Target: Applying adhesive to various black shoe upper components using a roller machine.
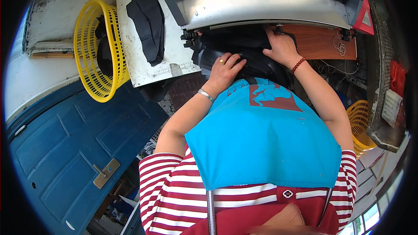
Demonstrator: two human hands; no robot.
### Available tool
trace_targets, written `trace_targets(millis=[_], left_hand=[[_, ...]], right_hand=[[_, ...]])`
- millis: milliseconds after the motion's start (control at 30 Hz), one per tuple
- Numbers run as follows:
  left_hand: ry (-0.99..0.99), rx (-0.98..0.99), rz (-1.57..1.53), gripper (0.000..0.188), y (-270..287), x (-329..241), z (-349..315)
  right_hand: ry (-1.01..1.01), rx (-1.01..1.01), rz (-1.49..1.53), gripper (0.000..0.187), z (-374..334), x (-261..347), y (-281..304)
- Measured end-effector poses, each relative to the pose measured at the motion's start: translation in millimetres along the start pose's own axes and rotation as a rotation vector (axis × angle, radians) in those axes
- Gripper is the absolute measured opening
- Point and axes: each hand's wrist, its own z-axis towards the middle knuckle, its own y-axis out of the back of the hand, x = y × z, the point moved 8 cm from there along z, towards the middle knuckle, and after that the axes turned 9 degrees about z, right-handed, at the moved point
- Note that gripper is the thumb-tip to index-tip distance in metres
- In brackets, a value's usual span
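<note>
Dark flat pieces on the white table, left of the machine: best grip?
Likely a pinch on the near end of the dark flat pieces, from the wearer's side: they lie flat, lengthwise toward the person, that end close to the white table's front edge; the machine crowds their right.

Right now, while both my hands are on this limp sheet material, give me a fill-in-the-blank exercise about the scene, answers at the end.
The left hand, wearing a gold-coloured ring, rests on limp sheet material coloured ____.
The right hand has a dark-red bracelet of round ____ at its wrist.
The yellow slatted plastic basket holding dark pieces is to the ____ of the flat white tabletop.
The panelled door with a handle is coloured ____.
Missing words: black; beads; left; blue.
</note>
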Motion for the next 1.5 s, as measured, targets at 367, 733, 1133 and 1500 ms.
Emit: trace_targets(millis=[367,733,1133,1500], left_hand=[[-0.083,0.000,0.068,0.042,-22.1,1.2,-40.3],[-0.012,0.291,0.122,0.048,-45.9,25.8,-84.9],[0.105,0.291,0.092,0.047,-73.5,26.8,-61.1],[0.114,0.238,0.150,0.042,-84.2,32.5,-38.2]], right_hand=[[0.260,-0.137,-0.043,0.097,-56.1,47.8,27.8],[0.431,-0.180,-0.054,0.105,-89.1,53.4,17.2],[0.506,-0.212,-0.116,0.108,-73.0,38.9,6.9],[0.519,-0.268,-0.123,0.114,-67.5,26.2,4.6]])
